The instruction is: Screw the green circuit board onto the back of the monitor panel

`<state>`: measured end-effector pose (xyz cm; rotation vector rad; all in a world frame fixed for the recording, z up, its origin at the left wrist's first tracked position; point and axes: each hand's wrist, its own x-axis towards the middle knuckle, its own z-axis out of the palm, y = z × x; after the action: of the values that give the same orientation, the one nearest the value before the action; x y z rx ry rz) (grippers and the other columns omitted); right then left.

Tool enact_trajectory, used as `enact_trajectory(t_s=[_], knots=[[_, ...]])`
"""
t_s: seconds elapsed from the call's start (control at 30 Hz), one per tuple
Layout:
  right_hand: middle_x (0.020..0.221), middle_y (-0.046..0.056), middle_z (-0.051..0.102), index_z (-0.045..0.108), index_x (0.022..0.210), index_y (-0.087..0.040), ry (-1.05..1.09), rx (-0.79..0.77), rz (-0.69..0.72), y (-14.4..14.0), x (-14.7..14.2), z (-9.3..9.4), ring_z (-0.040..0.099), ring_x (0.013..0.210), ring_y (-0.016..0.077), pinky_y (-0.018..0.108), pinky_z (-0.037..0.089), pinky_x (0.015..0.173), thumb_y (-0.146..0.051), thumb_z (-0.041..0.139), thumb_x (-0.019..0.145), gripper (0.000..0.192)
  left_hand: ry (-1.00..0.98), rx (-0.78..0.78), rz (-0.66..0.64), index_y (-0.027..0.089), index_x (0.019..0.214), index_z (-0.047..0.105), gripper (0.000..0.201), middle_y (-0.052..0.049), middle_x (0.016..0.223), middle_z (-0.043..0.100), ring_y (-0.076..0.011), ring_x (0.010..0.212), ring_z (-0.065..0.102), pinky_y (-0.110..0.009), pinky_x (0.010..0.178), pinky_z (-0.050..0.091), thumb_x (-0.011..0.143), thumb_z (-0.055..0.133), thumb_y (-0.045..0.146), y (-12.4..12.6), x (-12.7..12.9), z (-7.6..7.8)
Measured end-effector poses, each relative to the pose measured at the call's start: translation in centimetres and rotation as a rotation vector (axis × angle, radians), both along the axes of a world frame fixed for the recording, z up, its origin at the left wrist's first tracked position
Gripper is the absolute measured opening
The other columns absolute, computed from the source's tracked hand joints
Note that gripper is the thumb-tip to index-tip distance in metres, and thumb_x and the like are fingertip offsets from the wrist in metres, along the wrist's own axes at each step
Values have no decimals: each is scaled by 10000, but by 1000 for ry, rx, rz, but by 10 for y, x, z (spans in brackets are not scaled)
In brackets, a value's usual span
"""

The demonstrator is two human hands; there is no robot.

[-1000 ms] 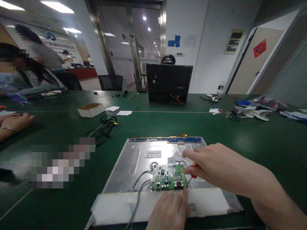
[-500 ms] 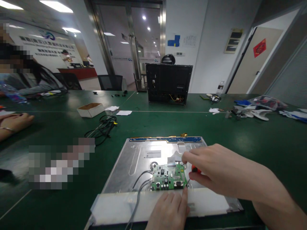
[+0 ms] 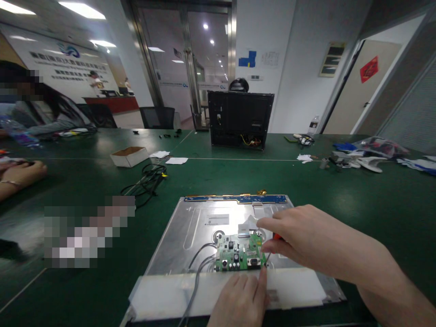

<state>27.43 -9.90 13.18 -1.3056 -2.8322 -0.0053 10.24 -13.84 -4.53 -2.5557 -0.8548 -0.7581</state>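
Right hand [image 3: 299, 238] nudged left with screwdriver [image 3: 276, 236], left hand [image 3: 241, 299] unmoved

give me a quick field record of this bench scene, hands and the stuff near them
surface: dark green bench top
main item: silver metal monitor back panel, lying flat
board: small green circuit board on the panel's near part
right hand: right hand pinching a red-handled screwdriver, its tip at the board's right edge
left hand: left hand resting on the white strip, one finger by the board's near right corner
cables: grey wires running from the board
background: black computer case, open cardboard box
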Motion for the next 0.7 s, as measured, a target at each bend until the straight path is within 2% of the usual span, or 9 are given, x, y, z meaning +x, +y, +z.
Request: enact_trajectory(t_s=[0.1, 0.2, 0.3, 0.5, 0.7], knots=[[725, -13, 678, 623, 907, -266, -27, 23, -17, 2, 0, 0, 625, 612, 194, 281, 234, 495, -387, 476, 957, 197, 5, -5, 4, 35, 1131, 503, 412, -28, 657, 600, -186, 523, 592, -324, 476, 436, 1021, 119, 133, -1, -1, 0], [720, -17, 676, 618, 876, -260, -32, 19, -14, 2, 1, -1, 617, 591, 184, 278, 229, 492, -364, 484, 951, 186, 13, -8, 5, 29, 1135, 501, 389, -30, 664, 600, -186, 530, 596, -322, 477, 436, 1018, 144, 128, -1, -1, 0], [790, -21, 687, 603, 970, -272, -8, 11, 28, 0, 2, 0, 630, 645, 187, 280, 257, 511, -316, 528, 923, 99, 8, 3, -3, 31, 1135, 500, 381, -26, 662, 597, -183, 528, 594, -321, 479, 433, 1015, 151, 122, 0, -1, -1], [866, -15, 671, 563, 1033, -248, 54, -62, 81, -5, 4, 4, 614, 708, 175, 285, 308, 539, -226, 540, 890, 146, 19, 7, 7, 32, 1158, 492, 341, -24, 663, 597, -181, 528, 579, -317, 486, 435, 1004, 200, 117, 0, -1, -4], [878, -3, 673, 567, 1068, -237, 51, -74, 96, -6, 2, 4, 628, 730, 179, 281, 338, 548, -235, 579, 877, 192, 14, -5, 3, 25, 1159, 487, 352, -29, 669, 601, -182, 534, 574, -324, 476, 435, 1003, 181, 104, 0, -1, -1]])
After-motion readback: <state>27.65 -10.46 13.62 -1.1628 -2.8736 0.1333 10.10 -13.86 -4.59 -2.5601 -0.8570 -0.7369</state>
